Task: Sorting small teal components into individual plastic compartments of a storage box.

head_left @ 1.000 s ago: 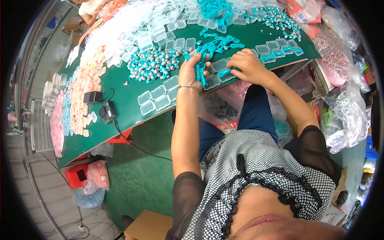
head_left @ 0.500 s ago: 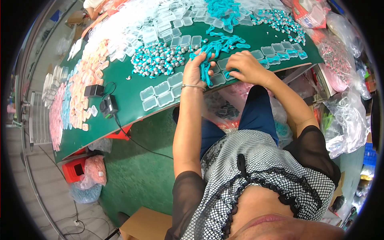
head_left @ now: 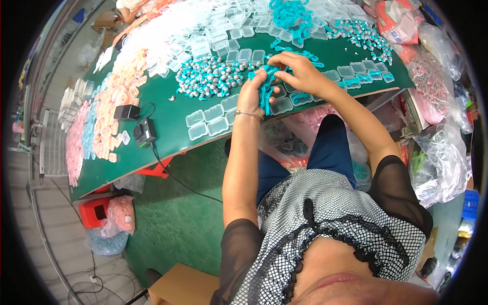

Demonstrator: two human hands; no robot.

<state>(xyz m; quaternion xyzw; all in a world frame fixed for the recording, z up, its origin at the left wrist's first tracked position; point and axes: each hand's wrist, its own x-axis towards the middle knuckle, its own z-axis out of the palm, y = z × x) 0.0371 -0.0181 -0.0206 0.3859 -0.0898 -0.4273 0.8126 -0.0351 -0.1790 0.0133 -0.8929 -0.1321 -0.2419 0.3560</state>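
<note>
My left hand is closed round a bundle of teal cords above the table's front edge. Fingers of my right hand are bent in a pinch at the top of that bundle; the fingertips partly hide the strand there. Beneath and beside the hands runs a double row of clear plastic boxes with raised lids. A coiled teal cord lies in the box just below my right hand, and several boxes farther right hold cords too. Those at the left look bare inside.
Behind my left hand spreads a heap of small grey and teal rounded pieces. More clear boxes and a teal cord pile cover the green table's far side. Peach pieces, a black device and its cable lie left. Filled bags crowd the right.
My right hand has moved from the front-row box up and left to the bundle in my left hand. The cord in that box is now uncovered. The view has shifted slightly.
</note>
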